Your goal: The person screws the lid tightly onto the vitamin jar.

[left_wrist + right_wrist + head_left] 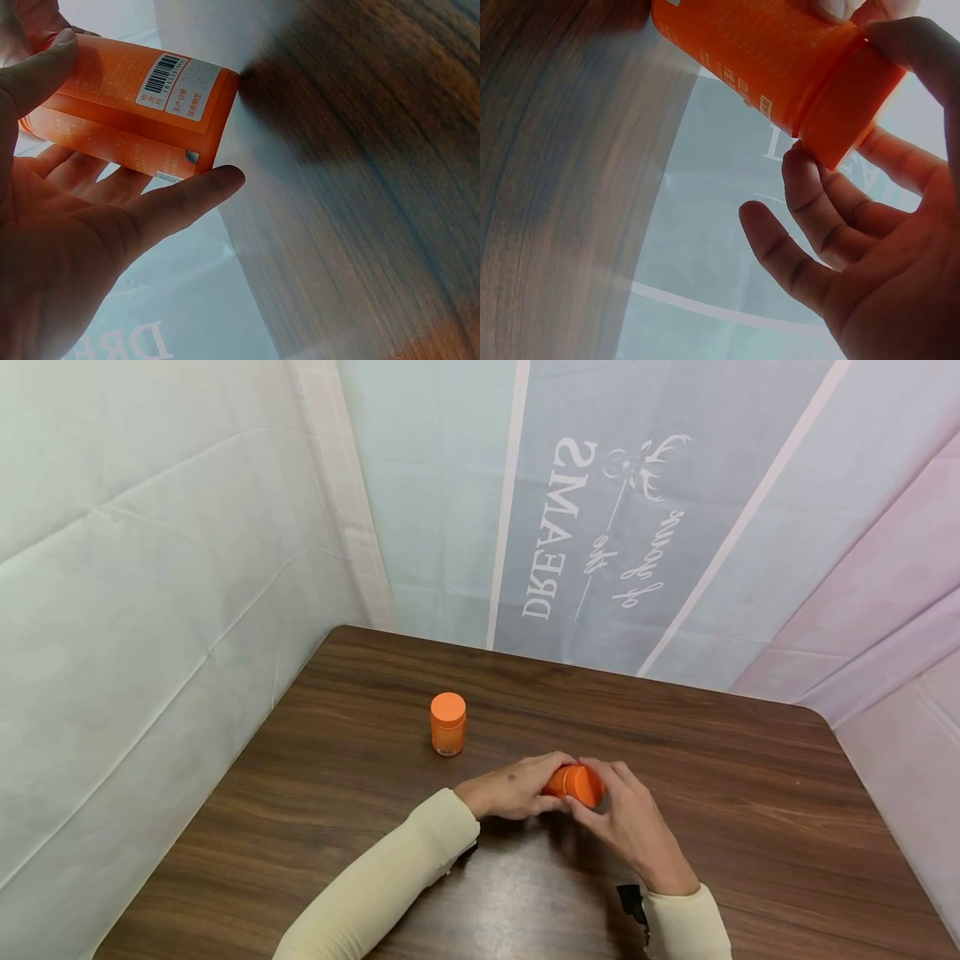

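Observation:
An orange bottle is tilted over on its side between both hands, its cap toward the right. My left hand grips the bottle's body, thumb on one side and fingers on the other. In the left wrist view, a white barcode label shows near the bottle's base, and the base edge meets or nearly meets the tabletop. Around the cap, my right hand pinches with thumb and fingers; the right wrist view shows the cap still against the body, with one finger extended apart from it.
A second orange bottle with an orange lid stands upright on the dark wood table, to the left and farther back. Pale fabric curtains with printed lettering hang behind the table and along its sides.

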A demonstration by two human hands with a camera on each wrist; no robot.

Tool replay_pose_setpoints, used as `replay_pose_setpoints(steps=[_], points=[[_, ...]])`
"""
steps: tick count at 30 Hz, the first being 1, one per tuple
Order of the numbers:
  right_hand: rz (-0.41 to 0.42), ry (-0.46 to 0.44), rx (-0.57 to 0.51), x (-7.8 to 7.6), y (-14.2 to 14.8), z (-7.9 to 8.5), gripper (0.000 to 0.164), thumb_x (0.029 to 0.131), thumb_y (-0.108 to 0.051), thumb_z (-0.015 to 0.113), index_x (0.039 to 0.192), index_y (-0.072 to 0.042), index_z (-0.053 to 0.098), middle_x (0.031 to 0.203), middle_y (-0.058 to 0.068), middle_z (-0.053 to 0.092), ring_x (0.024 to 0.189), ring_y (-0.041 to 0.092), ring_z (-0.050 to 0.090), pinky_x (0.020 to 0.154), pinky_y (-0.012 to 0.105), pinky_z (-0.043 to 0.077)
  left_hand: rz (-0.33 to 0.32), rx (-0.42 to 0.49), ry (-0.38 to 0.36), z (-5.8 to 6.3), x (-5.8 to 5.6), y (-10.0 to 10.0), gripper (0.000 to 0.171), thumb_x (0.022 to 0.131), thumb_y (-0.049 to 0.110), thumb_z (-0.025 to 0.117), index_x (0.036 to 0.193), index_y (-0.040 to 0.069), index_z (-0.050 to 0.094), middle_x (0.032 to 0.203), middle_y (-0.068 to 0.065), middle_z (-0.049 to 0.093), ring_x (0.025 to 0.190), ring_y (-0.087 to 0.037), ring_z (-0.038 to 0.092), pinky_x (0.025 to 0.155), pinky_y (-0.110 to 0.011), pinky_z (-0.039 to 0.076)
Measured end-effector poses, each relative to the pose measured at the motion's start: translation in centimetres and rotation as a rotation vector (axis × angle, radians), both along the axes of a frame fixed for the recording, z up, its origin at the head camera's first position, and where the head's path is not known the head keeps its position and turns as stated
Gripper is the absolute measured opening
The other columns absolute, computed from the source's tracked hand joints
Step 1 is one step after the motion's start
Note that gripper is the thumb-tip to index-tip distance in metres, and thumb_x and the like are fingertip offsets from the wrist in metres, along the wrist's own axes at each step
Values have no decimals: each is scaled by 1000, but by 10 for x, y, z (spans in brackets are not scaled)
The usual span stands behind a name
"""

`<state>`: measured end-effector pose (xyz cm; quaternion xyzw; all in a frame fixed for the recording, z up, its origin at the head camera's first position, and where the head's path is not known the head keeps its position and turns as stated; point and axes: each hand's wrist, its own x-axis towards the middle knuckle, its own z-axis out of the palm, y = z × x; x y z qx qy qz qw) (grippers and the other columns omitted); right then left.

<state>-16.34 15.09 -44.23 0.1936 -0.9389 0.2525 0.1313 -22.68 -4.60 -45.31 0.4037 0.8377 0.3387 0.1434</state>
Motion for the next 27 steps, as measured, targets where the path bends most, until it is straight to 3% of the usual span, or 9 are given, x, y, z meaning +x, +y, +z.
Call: replay_pose_setpoints(steps=[7,11,15,27], points=[[-48,-38,9,2,0,-1,52,85,-26,82,126,-1,61,100,12,60,71,16,52,60,27,47,5,-5,7,-1,3,2,50,96,20,69,138,13,43,120,1,56,100,-7,53,89,-20,44],[-4,-70,8,3,3,-1,57,85,-23,82,134,-4,58,116,12,56,88,21,59,72,37,54,8,-10,4,-2,4,2,51,97,22,68,140,13,42,121,1,55,98,-7,53,86,-19,44],[74,-40,5,5,7,-2,60,83,-10,82,137,-7,56,126,11,53,103,25,60,81,44,55,3,-11,8,-2,6,2,53,98,23,67,142,12,39,123,0,54,97,-7,52,84,-18,44],[101,-14,-22,6,10,-4,57,81,-5,81,133,-2,58,120,14,57,95,23,61,75,42,56,10,-5,9,-4,9,6,51,98,22,67,141,12,41,123,0,55,96,-7,53,83,-18,45]])
